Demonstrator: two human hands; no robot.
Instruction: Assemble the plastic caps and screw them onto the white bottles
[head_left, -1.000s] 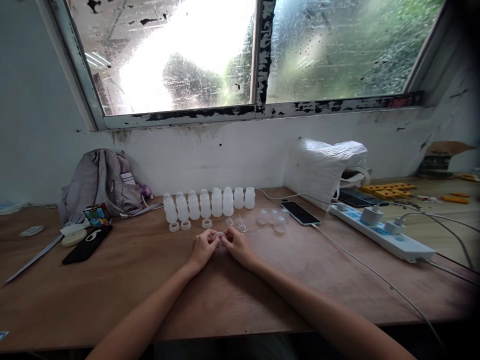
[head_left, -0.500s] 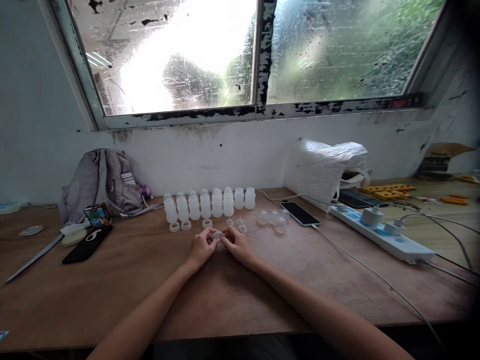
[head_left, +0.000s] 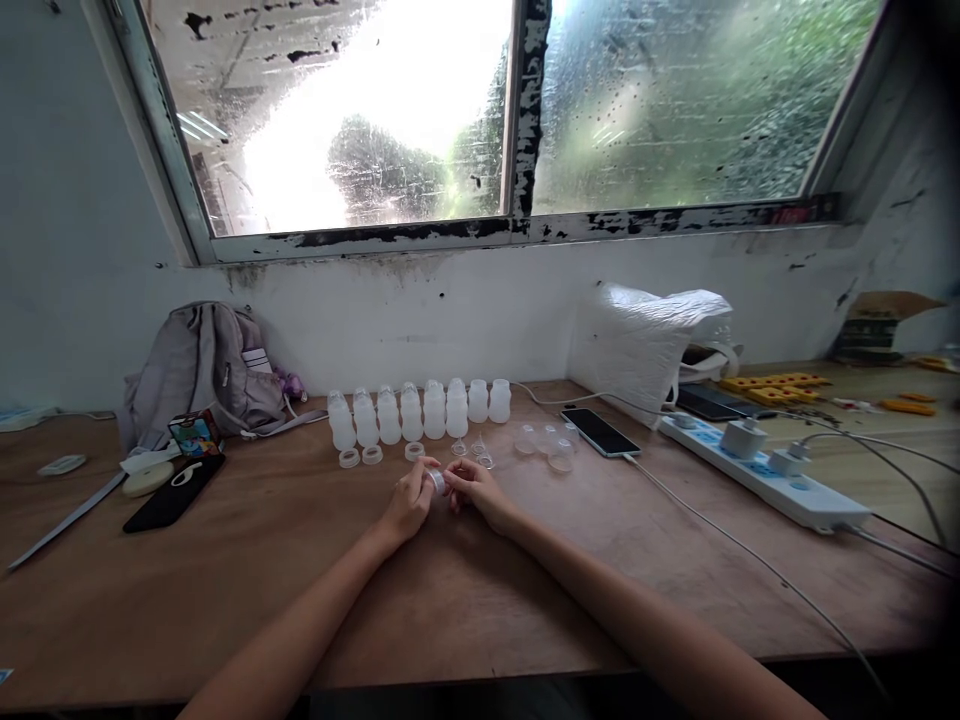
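Observation:
My left hand (head_left: 409, 505) and my right hand (head_left: 478, 490) meet over the wooden table (head_left: 300, 560), and both pinch a small translucent ring cap (head_left: 437, 481) between their fingertips. Just behind them stands a row of several small white plastic bottles (head_left: 420, 410). Loose white rings (head_left: 360, 457) lie in front of the row at the left. Small clear nipple pieces (head_left: 480, 450) sit beside my right hand, and clear dome lids (head_left: 546, 445) lie further right.
A grey backpack (head_left: 199, 370), a small colourful box (head_left: 187, 433) and a black phone (head_left: 172, 493) sit at the left. At the right lie a second phone (head_left: 600, 430) on a cable, a white power strip (head_left: 757, 465), a white plastic bag (head_left: 649, 335) and yellow parts (head_left: 772, 382).
Both hands stayed together at the same spot. The small cap between the fingers has been turned and now shows more plainly, tilted on its side.

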